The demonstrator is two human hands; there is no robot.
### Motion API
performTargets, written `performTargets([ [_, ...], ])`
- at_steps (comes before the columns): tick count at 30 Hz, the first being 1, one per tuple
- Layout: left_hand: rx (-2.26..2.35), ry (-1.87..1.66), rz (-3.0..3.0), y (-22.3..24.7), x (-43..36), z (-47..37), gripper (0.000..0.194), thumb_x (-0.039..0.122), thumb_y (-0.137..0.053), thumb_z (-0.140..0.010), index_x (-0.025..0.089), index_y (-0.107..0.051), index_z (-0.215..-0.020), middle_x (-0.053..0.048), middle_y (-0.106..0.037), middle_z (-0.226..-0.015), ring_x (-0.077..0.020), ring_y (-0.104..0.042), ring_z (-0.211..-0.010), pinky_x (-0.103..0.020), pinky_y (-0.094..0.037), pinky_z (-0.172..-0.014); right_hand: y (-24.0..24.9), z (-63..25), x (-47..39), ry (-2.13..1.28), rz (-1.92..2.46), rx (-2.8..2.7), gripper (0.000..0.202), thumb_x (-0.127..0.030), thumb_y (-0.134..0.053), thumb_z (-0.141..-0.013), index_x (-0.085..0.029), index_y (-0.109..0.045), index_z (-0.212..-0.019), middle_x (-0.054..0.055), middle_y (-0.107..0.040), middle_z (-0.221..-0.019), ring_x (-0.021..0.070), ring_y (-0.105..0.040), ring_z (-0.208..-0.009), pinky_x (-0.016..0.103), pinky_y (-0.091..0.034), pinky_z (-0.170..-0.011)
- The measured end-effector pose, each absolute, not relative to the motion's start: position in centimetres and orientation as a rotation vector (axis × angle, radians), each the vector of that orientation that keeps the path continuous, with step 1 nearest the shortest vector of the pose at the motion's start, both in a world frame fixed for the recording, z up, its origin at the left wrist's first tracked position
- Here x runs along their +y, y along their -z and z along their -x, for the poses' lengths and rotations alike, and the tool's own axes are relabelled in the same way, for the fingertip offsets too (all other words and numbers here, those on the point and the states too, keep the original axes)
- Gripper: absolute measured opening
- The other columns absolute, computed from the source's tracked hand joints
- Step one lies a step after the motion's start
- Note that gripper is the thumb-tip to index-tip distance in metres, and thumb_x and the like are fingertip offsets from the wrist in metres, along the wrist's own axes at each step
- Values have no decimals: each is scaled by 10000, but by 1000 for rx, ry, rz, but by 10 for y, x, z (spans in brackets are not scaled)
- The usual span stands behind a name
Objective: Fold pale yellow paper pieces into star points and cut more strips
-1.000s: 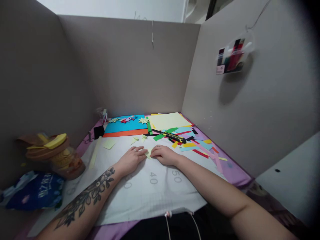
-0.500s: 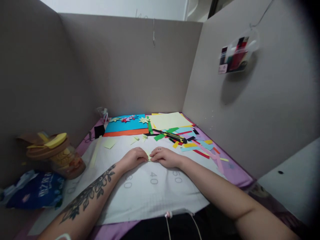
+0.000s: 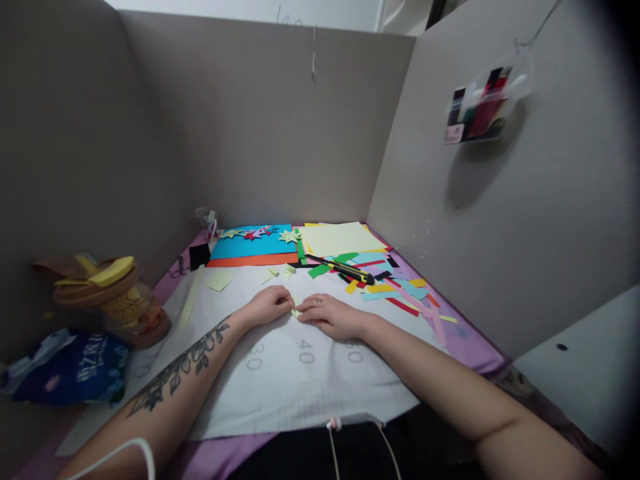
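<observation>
We have the small yellow paper (image 3: 295,312) between our hands: at three o'clock from our left hand (image 3: 270,305), whose fingertips are pinched together on its edge, and at nine from our right hand (image 3: 333,315), touching it, though we cannot tell if clamped. Neither is nearer; its long axis is unclear.

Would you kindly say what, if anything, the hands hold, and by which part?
A small pale yellow paper piece, pinched at its left side by the left hand; the right hand touches its right side.
</observation>
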State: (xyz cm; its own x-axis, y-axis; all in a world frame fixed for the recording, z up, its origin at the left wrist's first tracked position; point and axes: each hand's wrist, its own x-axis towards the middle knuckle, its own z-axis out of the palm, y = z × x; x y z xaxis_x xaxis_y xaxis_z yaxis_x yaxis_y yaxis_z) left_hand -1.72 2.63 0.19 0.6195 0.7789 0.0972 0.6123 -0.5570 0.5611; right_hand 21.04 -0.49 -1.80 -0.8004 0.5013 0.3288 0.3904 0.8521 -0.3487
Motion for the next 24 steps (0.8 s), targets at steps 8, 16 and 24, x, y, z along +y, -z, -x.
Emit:
performTargets([
  [8,1156,-222,-2288,-8,39,10,242,353,-516,-728,172,-672,-769,-10,-675,-735,-141,-555,-655,-213,-377,-576,20,-211,-4,-423,667,-2599,279,-120,-509,-824,-228,-640,-1045,75,-596,-1198,192,-502,-1148,398,-377,-985],
  [16,1140,-253,-2338,-2,40,10,232,308,-503,-715,169,-680,-772,-19,-691,-753,-144,-567,-660,-212,-385,-590,18,-211,-2,-472,642,-2599,436,-81,-494,-783,-213,-559,-1193,73,-611,-1175,198,-506,-1133,410,-372,-990],
  [24,1187,-285,-2365,0,37,6,209,267,-494,-691,166,-674,-730,-26,-677,-705,-145,-559,-620,-220,-370,-559,21,-211,-2,-444,633,-2593,361,-90,-504,-797,-218,-622,-1113,85,-607,-1185,192,-522,-1120,402,-379,-988],
])
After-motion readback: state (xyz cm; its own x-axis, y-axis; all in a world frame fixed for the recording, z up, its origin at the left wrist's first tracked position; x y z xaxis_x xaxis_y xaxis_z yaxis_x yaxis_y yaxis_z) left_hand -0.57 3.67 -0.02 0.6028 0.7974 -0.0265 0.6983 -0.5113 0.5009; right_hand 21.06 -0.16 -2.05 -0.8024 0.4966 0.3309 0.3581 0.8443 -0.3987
